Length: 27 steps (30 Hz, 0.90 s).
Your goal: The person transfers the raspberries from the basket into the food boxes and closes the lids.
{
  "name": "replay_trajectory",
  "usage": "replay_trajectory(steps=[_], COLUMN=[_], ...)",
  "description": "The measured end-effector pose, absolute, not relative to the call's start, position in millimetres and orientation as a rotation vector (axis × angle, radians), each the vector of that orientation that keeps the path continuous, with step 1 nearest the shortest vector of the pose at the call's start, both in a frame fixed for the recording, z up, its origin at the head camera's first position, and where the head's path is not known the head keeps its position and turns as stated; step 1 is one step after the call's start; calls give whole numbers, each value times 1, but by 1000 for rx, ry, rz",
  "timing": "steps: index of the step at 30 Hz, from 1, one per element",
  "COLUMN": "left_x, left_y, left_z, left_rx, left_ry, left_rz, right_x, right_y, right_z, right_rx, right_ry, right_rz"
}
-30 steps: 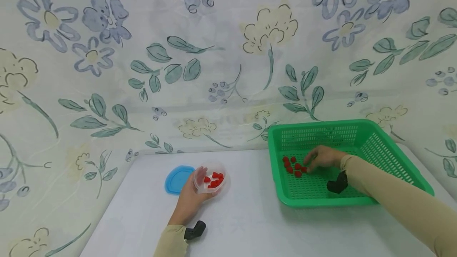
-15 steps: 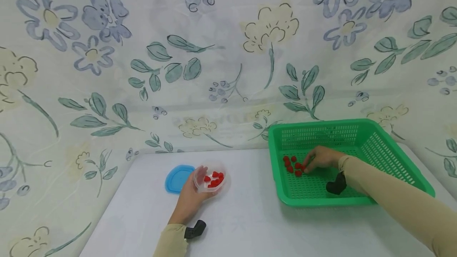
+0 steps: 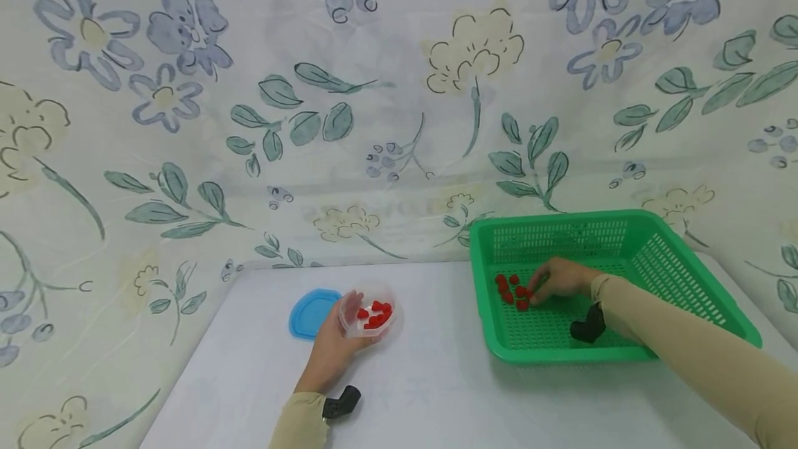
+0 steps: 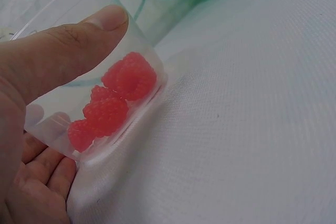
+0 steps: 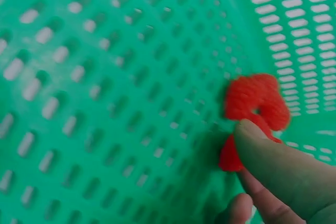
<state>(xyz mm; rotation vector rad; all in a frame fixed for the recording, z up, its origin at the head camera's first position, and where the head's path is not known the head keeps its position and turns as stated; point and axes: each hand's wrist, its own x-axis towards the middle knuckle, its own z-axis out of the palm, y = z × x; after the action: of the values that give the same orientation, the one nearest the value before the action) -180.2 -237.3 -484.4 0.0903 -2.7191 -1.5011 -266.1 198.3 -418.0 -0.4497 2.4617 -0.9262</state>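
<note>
In the head view, my left hand (image 3: pixel 333 348) holds a clear plastic container (image 3: pixel 374 289) tilted above the white table. Its thumb lies along the container's wall in the left wrist view, and several raspberries (image 4: pixel 128 77) sit inside near the bottom. My right hand (image 3: pixel 564 277) reaches into a green basket (image 3: pixel 561 355). Between thumb and finger it pinches a raspberry (image 5: pixel 261 125), partly covered by the thumb. Close by on the basket floor, more raspberries (image 3: pixel 503 289) lie in a loose group toward the left wall.
A blue lid (image 3: pixel 309 315) lies on the white table (image 3: pixel 424 393) just left of the container. Behind the table hangs a floral cloth (image 3: pixel 399 102). The basket's raised perforated walls surround my right hand.
My right fingers have closed in on a raspberry, shifting slightly to the left. The left hand and container stay where they were.
</note>
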Motion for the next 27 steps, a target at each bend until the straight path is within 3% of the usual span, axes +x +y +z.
replay_trajectory(steps=[16,27], left_x=[-179,-178], left_y=[-237,-236], left_z=[-483,-481], left_rx=[84,93], left_ry=[-2694,-2693], left_rz=[-1538,-1543], right_x=[-264,-244], right_y=[208,209], right_z=[-390,-366], right_rx=[-559,-564], right_ry=[2466,2470], right_rz=[-1014,-1122])
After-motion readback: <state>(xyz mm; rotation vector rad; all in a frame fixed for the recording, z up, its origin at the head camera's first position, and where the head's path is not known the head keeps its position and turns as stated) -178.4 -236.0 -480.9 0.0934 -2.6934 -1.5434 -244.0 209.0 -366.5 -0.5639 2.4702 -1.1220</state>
